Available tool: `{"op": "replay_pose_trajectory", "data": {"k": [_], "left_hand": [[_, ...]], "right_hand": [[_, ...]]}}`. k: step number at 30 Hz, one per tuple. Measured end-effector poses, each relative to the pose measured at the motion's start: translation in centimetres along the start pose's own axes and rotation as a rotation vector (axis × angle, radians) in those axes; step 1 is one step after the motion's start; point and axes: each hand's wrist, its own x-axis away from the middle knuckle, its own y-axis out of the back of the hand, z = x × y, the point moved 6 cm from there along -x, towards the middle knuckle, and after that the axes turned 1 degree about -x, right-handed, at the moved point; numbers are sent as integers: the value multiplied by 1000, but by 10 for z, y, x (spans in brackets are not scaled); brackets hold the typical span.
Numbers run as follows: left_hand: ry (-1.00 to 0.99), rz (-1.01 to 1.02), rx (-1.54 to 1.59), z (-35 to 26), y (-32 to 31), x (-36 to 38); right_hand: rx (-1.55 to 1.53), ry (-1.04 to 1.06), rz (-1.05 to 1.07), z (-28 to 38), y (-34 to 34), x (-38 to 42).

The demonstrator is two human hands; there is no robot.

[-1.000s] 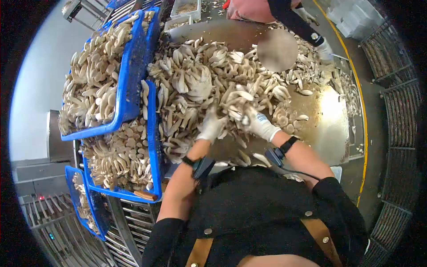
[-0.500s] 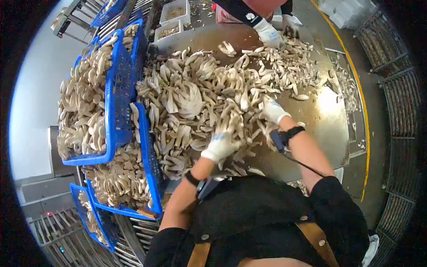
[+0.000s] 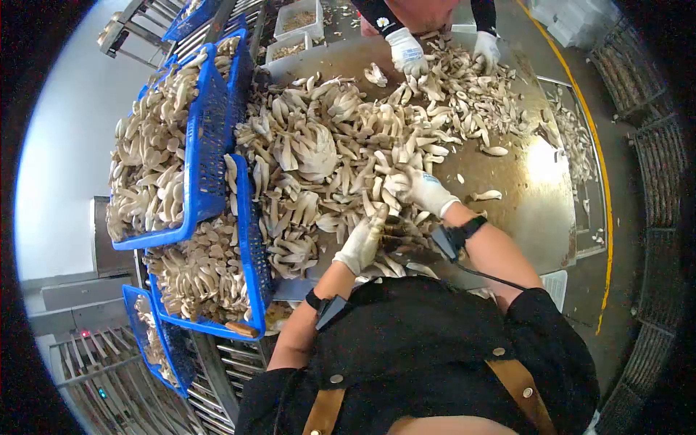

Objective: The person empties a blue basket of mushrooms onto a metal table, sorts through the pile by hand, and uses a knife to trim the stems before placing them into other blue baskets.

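A wide heap of pale oyster-type mushrooms (image 3: 312,152), some in clusters, spreads over the metal table in front of me. At its near edge my left hand (image 3: 361,245), in a white glove, has its fingers closed around mushrooms, blurred on the palm side. Slightly farther out and to the right, my right hand (image 3: 429,194), also gloved, bends its fingers over mushrooms at the pile; its fingertips are partly smeared by motion. Dark, blurred mushrooms (image 3: 403,233) lie between the two hands.
Blue baskets full of mushrooms, one upper basket (image 3: 190,174) and one lower basket (image 3: 250,254), stand at left beside a roller conveyor (image 3: 235,370). Across the metal table (image 3: 518,210), a co-worker's gloved hands (image 3: 407,54) handle smaller pieces. White tubs (image 3: 299,20) sit at the back.
My right hand has moved left and turned inward toward my left hand. The left hand has drawn its fingers in. The co-worker's hands have moved apart. The view has shifted slightly.
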Motion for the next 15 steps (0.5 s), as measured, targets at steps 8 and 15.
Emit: {"op": "replay_pose_trajectory", "data": {"k": [8,15], "left_hand": [[-124,343,682,-11,-5,13],[-425,51,473,-4,-1,8]], "right_hand": [[380,730,-367,71,-2,99],[-1187,67,9,6,-42,69]]}}
